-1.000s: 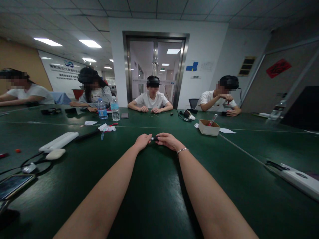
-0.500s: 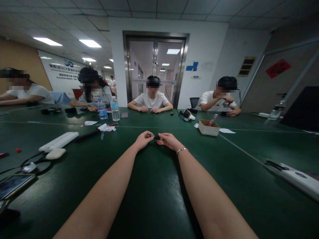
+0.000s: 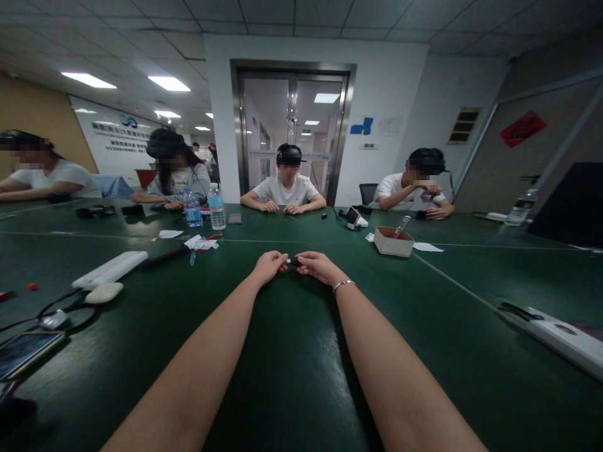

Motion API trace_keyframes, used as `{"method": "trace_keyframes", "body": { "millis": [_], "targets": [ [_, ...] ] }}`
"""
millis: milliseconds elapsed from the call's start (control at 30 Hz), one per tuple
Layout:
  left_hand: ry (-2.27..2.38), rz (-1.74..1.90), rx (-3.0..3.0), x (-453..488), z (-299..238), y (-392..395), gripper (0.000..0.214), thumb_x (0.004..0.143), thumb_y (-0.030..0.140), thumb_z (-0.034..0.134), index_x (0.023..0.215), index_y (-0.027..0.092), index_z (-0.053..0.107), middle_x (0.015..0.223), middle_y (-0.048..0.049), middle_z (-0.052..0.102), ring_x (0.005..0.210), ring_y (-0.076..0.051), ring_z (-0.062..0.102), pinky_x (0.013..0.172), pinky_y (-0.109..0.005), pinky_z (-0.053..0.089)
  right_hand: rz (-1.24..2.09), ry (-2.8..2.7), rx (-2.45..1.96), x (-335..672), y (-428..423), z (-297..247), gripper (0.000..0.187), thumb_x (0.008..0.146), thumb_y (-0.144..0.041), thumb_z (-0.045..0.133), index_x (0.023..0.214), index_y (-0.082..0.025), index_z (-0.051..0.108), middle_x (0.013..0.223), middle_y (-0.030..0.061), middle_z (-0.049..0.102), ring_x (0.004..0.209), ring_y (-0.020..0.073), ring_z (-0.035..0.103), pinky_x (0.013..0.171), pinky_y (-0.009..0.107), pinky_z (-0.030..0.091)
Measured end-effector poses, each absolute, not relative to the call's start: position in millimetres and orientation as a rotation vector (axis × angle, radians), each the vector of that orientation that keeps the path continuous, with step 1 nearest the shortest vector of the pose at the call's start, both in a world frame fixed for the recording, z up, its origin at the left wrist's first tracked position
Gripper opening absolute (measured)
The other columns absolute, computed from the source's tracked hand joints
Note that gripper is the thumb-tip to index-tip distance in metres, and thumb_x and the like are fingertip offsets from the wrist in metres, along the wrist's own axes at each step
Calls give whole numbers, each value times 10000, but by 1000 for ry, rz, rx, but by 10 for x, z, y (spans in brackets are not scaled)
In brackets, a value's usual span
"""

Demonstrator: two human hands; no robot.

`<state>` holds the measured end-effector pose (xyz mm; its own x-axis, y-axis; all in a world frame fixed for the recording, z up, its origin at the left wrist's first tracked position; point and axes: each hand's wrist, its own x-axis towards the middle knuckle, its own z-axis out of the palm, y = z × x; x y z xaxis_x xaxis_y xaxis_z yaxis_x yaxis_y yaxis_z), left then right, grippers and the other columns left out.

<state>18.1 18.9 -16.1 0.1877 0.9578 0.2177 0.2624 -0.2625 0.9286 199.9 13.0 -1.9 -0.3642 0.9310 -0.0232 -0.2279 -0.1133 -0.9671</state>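
Both my arms reach out over the dark green table (image 3: 292, 351). My left hand (image 3: 268, 266) and my right hand (image 3: 318, 266) meet at the middle, fingers pinched together on a small black object (image 3: 294, 261) with a light tip toward the left hand. It is too small to name. A thin bracelet (image 3: 343, 285) circles my right wrist.
A small cardboard box (image 3: 394, 242) with a red pen stands to the right. Two water bottles (image 3: 217, 207), paper scraps, a white power strip (image 3: 110, 269), cables and a phone (image 3: 26, 351) lie left. Another white strip (image 3: 560, 336) lies at right. Several people sit across the table.
My hands drew slightly apart half a second ago, then closed together again on the small black object. The view shifted a little; other people barely moved.
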Motion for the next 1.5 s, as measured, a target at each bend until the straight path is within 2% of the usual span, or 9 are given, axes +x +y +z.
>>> {"method": "trace_keyframes", "body": {
  "millis": [400, 600, 867, 1000, 1200, 1500],
  "targets": [
    [1106, 1051, 1625, 198, -159, 208, 277, 795, 390, 470, 806, 129, 563, 557, -18, 591, 500, -108, 540, 552, -235, 414, 1639, -1238, -863, 2013, 140, -28, 174, 768, 30, 592, 913, -66, 605, 755, 86, 634, 569, 124, 634, 528, 173, 544],
    [1061, 1095, 1705, 216, -173, 169, 260, 714, 349, 591, 844, 127, 554, 632, -28, 608, 585, -123, 559, 619, -259, 431, 1614, -1199, -873, 2001, 134, -25, 165, 753, 27, 620, 896, -54, 607, 740, 92, 632, 566, 130, 634, 526, 185, 544],
    [1097, 1122, 1801, 196, -213, 195, 218, 708, 349, 580, 809, 158, 551, 656, -6, 586, 627, -130, 550, 631, -263, 424, 1620, -1213, -880, 2011, 137, -27, 174, 754, 33, 611, 903, -57, 604, 735, 88, 631, 581, 139, 640, 546, 194, 551],
    [1119, 1097, 1832, 194, -190, 164, 236, 727, 396, 544, 789, 168, 538, 650, 1, 591, 639, -137, 557, 649, -267, 427, 1622, -1241, -883, 2014, 148, -36, 181, 766, 35, 592, 920, -60, 595, 728, 77, 630, 586, 134, 643, 552, 188, 553],
    [1236, 1038, 1905, 207, -175, 152, 385, 768, 521, 425, 717, 166, 563, 636, -13, 592, 626, -151, 556, 622, -264, 413, 1625, -1272, -873, 2019, 172, -61, 203, 773, 39, 578, 948, -64, 581, 730, 70, 631, 595, 133, 648, 564, 185, 554],
    [1284, 982, 1961, 190, -197, 170, 493, 792, 576, 323, 704, 160, 572, 636, -26, 598, 593, -150, 551, 581, -260, 390, 1649, -1289, -829, 2034, 174, -65, 233, 758, 45, 593, 952, -83, 587, 778, 66, 635, 636, 138, 655, 610, 202, 561]
  ]
}}
